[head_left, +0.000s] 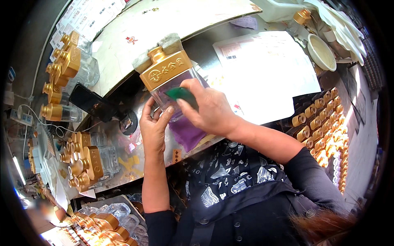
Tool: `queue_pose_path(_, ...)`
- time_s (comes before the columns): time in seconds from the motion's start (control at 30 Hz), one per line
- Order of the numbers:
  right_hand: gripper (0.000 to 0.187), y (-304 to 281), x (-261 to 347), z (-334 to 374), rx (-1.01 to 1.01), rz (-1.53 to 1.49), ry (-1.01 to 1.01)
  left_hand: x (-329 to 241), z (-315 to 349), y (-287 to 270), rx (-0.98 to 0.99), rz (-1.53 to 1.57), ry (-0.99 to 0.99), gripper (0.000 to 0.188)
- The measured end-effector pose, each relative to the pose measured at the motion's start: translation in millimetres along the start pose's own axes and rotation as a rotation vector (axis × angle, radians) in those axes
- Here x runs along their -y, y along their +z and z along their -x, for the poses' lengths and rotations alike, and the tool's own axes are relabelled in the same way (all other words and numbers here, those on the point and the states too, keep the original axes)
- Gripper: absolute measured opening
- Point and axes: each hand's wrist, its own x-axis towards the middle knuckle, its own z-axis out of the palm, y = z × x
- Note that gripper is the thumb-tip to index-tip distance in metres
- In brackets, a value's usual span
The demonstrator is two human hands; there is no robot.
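A clear bottle with gold shoulders lies neck-away over purple cloth, a flat green tool at its front

Here's the bench: purple cloth at its near edge, gold-topped bottles crowding the near-left corner, phone stand between!

The glass bottle is clear below its gold top, the scraper green, the cloth purple, the apron apparently black with white striped shapes.
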Motion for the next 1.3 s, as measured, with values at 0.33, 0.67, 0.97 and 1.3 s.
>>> queue_pose_path(0.33, 0.018, -35.6, -12.0, -30.9, -0.078, 0.126, -0.394, 5.7, -0.5, -5.0, 0.013, -0.045, 0.016, 0.062)
queue_pose_path(0.67, 0.019, -32.5, -12.2, -12.9, 0.439, 0.011, -0.581, 8.8, 14.1, -34.4, -0.017, 0.108, -0.009, 0.049)
queue_pose_path(0.97, 0.004, -16.4, -31.1, -11.6, 0.172, 0.200, -1.009, 7.1, 22.2, -45.3, -0.036, 0.103, 0.155, 0.049)
queue_pose_path(1.3, 0.031, -179.9, -141.1, 33.1, -0.143, -1.255, 0.649, -2.9, 23.6, -42.1, -0.142, -0.013, 0.119, 0.047)
